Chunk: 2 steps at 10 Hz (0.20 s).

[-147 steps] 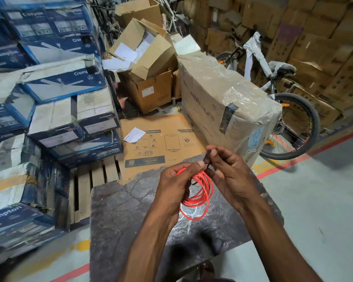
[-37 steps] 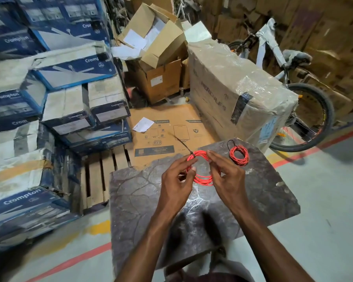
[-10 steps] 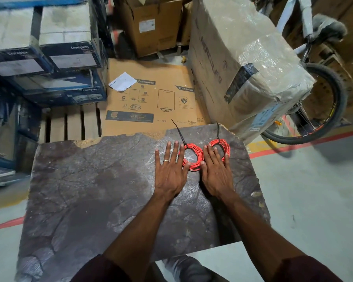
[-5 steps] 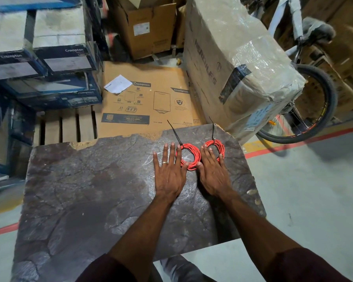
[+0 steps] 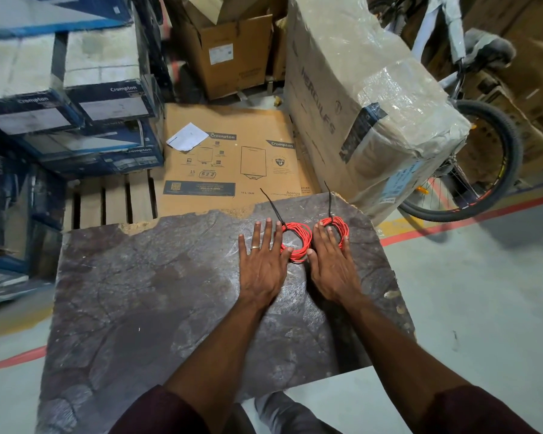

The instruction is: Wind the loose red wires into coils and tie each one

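Note:
Two red wire coils lie flat near the far right corner of a dark stone slab (image 5: 157, 296). Each coil is bound by a black tie whose tail sticks up and away. The left coil (image 5: 299, 242) sits between my hands. The right coil (image 5: 341, 228) is partly covered by the fingers of my right hand (image 5: 331, 264). My left hand (image 5: 262, 261) rests flat on the slab, fingers spread, its forefinger and thumb touching the left coil's edge. Neither hand grips anything.
Beyond the slab lie a flat Crompton carton (image 5: 232, 158) and a wooden pallet (image 5: 113, 198). Stacked blue boxes (image 5: 76, 98) stand at left, a large wrapped carton (image 5: 367, 104) and a bicycle wheel (image 5: 470, 164) at right. Grey floor with a red line lies right.
Since 3.7 s ago the second coil has been set down beside the first, and both hands have gone flat on the slab. Over the last second the hands have stayed still.

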### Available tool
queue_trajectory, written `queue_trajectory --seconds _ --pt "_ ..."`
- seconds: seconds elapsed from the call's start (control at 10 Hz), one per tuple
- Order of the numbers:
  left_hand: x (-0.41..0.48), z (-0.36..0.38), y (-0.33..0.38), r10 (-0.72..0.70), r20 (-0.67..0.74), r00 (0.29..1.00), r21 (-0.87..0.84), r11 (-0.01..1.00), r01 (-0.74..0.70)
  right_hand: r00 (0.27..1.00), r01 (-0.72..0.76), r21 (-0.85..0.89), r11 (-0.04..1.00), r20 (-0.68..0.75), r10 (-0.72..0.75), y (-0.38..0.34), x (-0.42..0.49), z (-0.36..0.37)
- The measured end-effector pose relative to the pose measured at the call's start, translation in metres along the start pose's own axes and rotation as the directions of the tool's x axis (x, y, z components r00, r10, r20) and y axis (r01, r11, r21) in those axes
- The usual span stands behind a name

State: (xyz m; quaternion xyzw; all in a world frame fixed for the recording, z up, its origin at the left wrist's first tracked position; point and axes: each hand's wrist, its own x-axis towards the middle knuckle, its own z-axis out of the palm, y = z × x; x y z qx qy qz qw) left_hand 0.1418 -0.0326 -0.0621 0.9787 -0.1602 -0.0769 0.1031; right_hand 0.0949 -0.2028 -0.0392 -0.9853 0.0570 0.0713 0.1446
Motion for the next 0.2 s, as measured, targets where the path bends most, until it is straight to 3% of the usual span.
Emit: queue_trajectory --seconds 0.2 --pt "-0.001 -0.032 -0.007 0.031 -0.053 0.998 -0.029 0.999 -0.032 0.994 0.004 -0.024 1.000 -0.110 -0.006 -0.020 0.006 -0.015"
